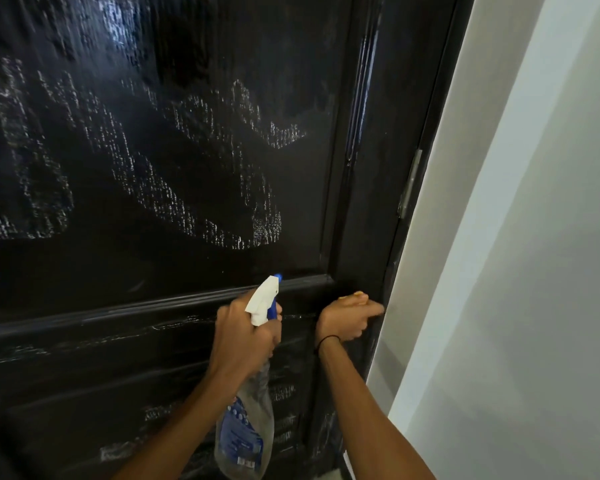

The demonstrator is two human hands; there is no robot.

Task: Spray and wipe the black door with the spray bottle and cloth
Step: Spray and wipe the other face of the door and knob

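Curling round the neck of the spray bottle (248,403), the left hand (245,336) keeps the white and blue trigger head above its knuckles and the clear, labelled body hanging below the wrist, nozzle aimed at the black door (153,168) just ahead. Beside it, to the right, the right hand (347,318) is clenched on a small yellow cloth (354,295), only a scrap of which shows above the fingers, and presses it against the door's right stile close to the edge. A dark band circles that wrist.

Judging by the surface, the job looks well under way but unfinished. Above both grips the large upper panel carries broad whitish streaks, which read as spray or smears left to be wiped out. Below the horizontal moulding, level with the hands, thinner wet streaks run across the lower panel, and fainter patches show further down beside the bottle. The stile under the cloth looks darker and cleaner.

Further right of the cloth grip stand the door frame, a metal hinge (409,185) above, and the pale wall (534,271).
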